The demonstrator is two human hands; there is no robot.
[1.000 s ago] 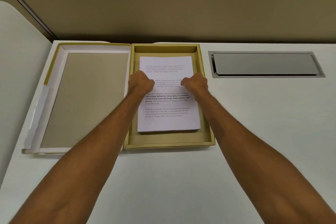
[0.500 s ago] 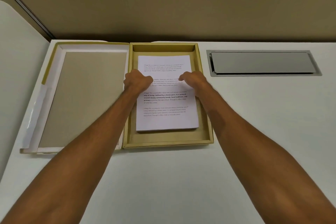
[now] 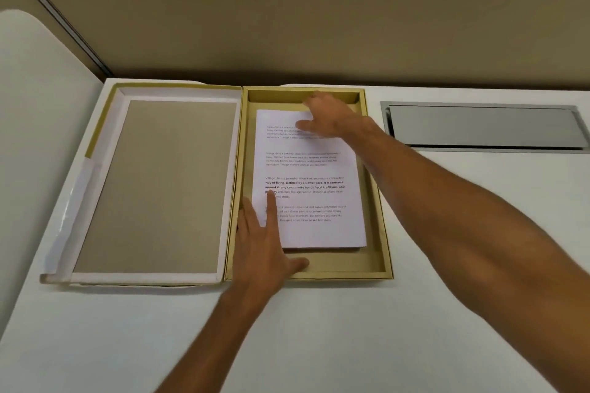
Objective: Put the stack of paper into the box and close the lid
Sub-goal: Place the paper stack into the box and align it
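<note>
The stack of paper [image 3: 314, 198], white with printed text, lies flat inside the shallow tan box [image 3: 381, 210] at the middle of the desk. The lid [image 3: 169, 182] lies open flat to the box's left, its grey inside facing up. My left hand [image 3: 265, 239] rests open at the stack's near left corner, fingers spread over the paper and the box floor. My right hand [image 3: 329, 118] is open over the stack's far right corner, slightly blurred. Neither hand grips anything.
The box and lid sit on a white desk [image 3: 447, 265]. A grey metal cable hatch [image 3: 482, 126] is set into the desk to the right of the box. A tan partition wall [image 3: 287, 16] runs along the far edge.
Both hands were curled side by side on the middle of the stack. Now they are spread open: the left has slid to the near left corner, the right to the far right corner.
</note>
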